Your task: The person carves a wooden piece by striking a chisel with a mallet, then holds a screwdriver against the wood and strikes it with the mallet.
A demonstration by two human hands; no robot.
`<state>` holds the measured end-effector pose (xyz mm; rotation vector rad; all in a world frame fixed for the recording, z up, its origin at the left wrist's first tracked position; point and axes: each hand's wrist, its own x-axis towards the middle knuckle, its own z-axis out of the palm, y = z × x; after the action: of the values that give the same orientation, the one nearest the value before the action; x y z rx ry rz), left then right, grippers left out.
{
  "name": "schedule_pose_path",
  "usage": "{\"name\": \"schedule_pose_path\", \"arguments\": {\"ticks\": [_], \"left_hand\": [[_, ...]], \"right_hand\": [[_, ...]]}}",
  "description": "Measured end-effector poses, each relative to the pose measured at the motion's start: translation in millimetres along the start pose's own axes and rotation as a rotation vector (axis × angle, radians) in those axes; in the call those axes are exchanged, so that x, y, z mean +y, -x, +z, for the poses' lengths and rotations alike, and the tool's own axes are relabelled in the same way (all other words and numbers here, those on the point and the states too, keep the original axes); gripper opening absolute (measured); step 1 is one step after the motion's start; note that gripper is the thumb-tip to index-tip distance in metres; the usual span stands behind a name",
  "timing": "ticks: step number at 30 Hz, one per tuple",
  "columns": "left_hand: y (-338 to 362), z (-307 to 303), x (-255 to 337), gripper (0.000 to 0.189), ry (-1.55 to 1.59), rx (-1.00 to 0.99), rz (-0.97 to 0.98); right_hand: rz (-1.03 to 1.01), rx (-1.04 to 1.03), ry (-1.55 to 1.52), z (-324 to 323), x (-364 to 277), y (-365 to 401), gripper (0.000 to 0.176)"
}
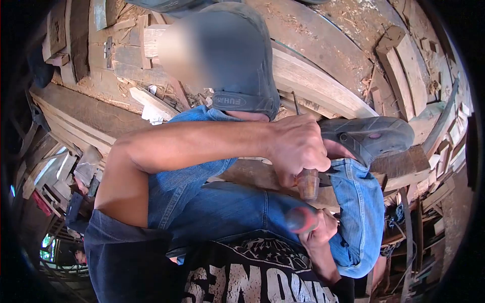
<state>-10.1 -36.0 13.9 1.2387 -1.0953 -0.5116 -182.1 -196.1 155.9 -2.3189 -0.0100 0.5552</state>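
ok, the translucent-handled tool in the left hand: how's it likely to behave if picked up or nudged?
The translucent-handled tool is probably stiff: its thick handle looks like hard plastic, unbent in the left hand. It may roll if nudged, as the handle looks roundish. The shiny surface could be somewhat slippery.

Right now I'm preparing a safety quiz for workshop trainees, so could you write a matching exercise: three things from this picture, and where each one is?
Things
1. translucent amber tool handle
2. blurred, rounded red-and-black tool end
3. black shirt with white lettering

Places
A. at the picture's bottom edge
B. held by the left hand
C. held by the right hand

Pairs: 1-B, 2-C, 3-A
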Motion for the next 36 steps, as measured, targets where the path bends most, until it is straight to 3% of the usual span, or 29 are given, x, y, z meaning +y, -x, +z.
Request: {"name": "schedule_pose_path", "arguments": {"ticks": [4,5,6,11,12,15,18,20,22,24,26,27,28,31,36], "left_hand": [[-1,-3,0,0.039,0.024,0.012,0.010],[1,-2,-2,0.039,0.025,0.009,0.013],[2,1,-4,0.037,0.011,0.009,0.028],[1,1,-4,0.034,0.006,0.025,0.043],[1,0,-5,0.035,0.002,0.012,0.036],[-4,-7,-5,0.037,-0.004,0.000,0.024],[-2,-4,-2,0.039,0.013,0.032,0.007],[-3,-6,-2,0.040,0.013,0.055,0.013],[-3,-5,2,0.038,0.059,0.116,-0.004],[-6,-7,12,0.038,0.072,0.075,-0.033],[-6,-7,18,0.039,0.088,0.036,-0.068],[-4,-5,18,0.040,0.083,0.037,-0.053],[-3,-4,18,0.042,0.080,0.041,-0.040],[-1,-1,14,0.042,0.095,0.059,-0.037],[-1,-2,14,0.039,0.089,0.061,-0.058]], "right_hand": [[-0.159,0.124,-0.335,-11,-7,-13,0.033],[0.028,0.148,-0.185,-2,-12,-1,0.034],[-0.009,0.037,-0.034,-1,-4,-9,0.032],[0.005,0.098,-0.221,-2,-3,-7,0.033],[0.059,0.022,-0.060,-2,-3,-9,0.031],[-0.009,0.067,-0.071,-5,2,-12,0.028],[0.027,0.195,-0.371,-7,7,-16,0.017],[0.245,0.428,-0.376,13,19,-18,0.012],[0.369,0.514,-0.416,21,15,-66,0.034],[0.494,0.554,-0.452,33,13,-110,0.036],[0.631,0.442,-0.681,36,7,-135,0.024],[0.649,0.300,-0.727,38,17,-138,0.028],[0.669,0.293,-0.729,43,20,-141,0.028],[0.932,0.089,-1.226,49,28,-148,0.025],[1.042,0.041,-1.398,56,26,-159,0.013]]}}
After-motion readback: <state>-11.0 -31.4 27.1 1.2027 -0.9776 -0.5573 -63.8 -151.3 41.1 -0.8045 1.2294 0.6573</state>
